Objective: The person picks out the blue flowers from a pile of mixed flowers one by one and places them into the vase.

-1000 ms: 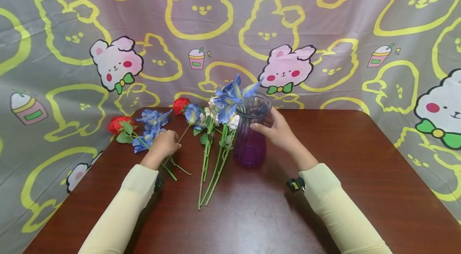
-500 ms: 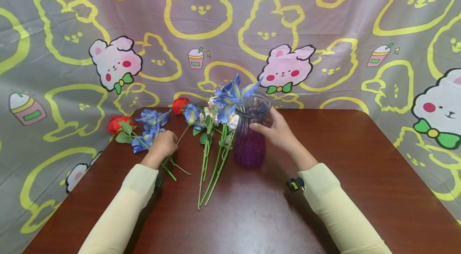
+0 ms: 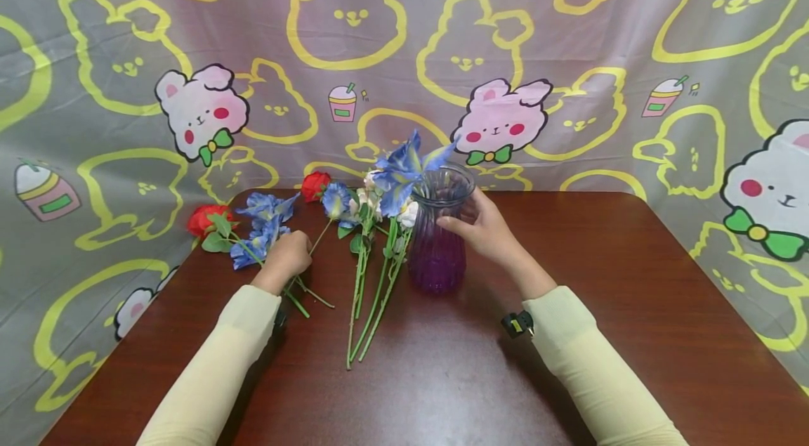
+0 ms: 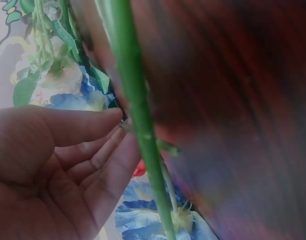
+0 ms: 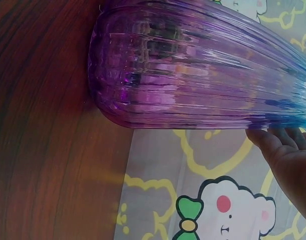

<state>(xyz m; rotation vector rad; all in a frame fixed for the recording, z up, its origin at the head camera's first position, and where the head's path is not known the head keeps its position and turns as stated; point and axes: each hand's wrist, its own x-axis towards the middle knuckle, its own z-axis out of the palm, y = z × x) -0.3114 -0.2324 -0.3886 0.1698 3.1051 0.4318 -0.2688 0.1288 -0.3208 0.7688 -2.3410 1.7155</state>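
Left hand is pinching a stem, right hand is gripping the vase; flowers are lying left of it (none inside yet, apparently).

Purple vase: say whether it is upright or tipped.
Upright: the head view shows the vase with mouth up, base on the table.

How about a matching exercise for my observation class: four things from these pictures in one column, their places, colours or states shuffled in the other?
Things:
1. Vase
2. Left hand
3. Right hand
4. Table

Descriptions:
A. Gripping glassware below its rim
B. Dark reddish brown
C. Upright, purple toward the base
D. At a thin flower stem

Pairs: 1-C, 2-D, 3-A, 4-B
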